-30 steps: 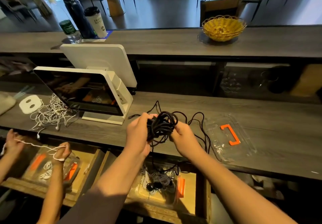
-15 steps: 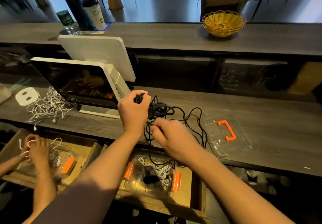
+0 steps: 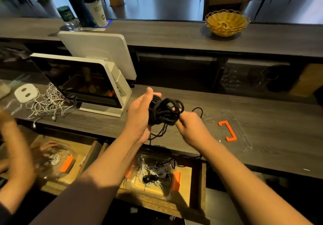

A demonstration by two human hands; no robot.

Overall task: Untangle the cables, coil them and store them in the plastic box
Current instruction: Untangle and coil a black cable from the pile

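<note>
Item 1, nearest you: open drawer [image 3: 195,188] below the counter edge, holding the plastic box [image 3: 152,175] with orange clips; coiled pale and dark cables already lie in it, and one black strand hangs down toward it.

Item 2: your left hand [image 3: 139,118], palm toward the bundle, fingers around the far side of the black cable [image 3: 165,112], thumb raised. It serves as the former for the coil.

Item 3: your right hand [image 3: 190,126], fingertips pinching the cable at the bundle's right side. Feed turns from here; keep each loop alike and the hanging tail slack, so nothing snags on the drawer front.

Item 4: clear lid [image 3: 227,132] with orange handle, flat on the counter [image 3: 271,137], right of your hands.

Item 5: white cables [image 3: 47,102], tangled, far left beside the screen [image 3: 82,83]. Probably next.
</note>
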